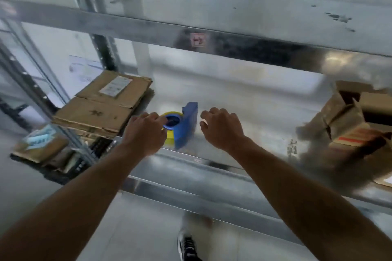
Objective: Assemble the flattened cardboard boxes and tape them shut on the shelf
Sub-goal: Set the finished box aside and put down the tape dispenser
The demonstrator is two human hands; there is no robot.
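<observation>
Several flattened cardboard boxes [101, 104] lay at shelf's [250, 121] left end: probably light, stiff; grasp edges. Grip of left hand [146, 133] was unclear; right hand [220, 127] relaxed, empty.

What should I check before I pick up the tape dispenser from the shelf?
1. Dispenser in reach: ok. The blue tape dispenser stands on the shelf between both hands.
2. Left hand has a grip: cannot tell. Its fingers are at the yellow roll, but the hold is hidden.
3. Right hand free: ok. It holds nothing, just right of the dispenser.
4. Flat cardboard available: ok. A flattened stack lies at the left of the shelf.
5. Box at right ready for taping: cannot tell. It is blurred; its flaps seem open.
6. Loose tape end ready: cannot tell.
</observation>
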